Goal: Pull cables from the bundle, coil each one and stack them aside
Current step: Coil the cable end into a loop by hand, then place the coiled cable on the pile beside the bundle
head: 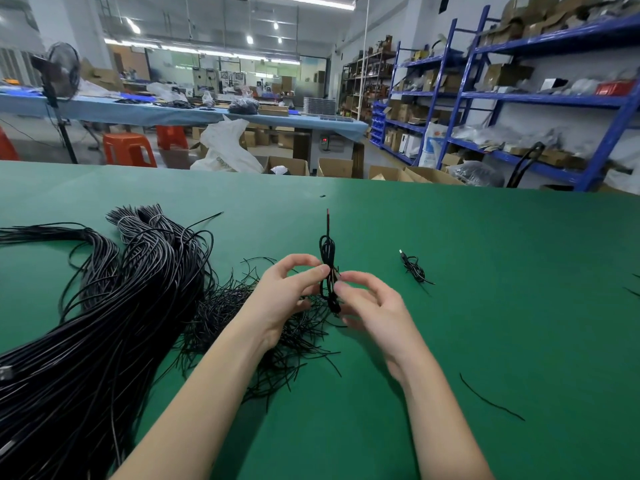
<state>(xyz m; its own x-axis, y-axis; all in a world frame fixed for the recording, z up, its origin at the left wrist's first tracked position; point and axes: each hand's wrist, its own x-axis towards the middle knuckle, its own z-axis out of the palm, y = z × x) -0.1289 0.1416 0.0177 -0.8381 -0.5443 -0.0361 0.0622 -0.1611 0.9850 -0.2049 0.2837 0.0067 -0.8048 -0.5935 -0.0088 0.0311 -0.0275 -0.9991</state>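
Pinching the coiled cable (328,268) at its waist, left hand (287,292) and right hand (370,306) grip something light, floppy, springy.

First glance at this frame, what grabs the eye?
Both hands, left hand and right hand, pinch a small coiled cable upright at centre over the green table. A huge black cable bundle sprawls across the left side. One finished coil lies alone to the right.
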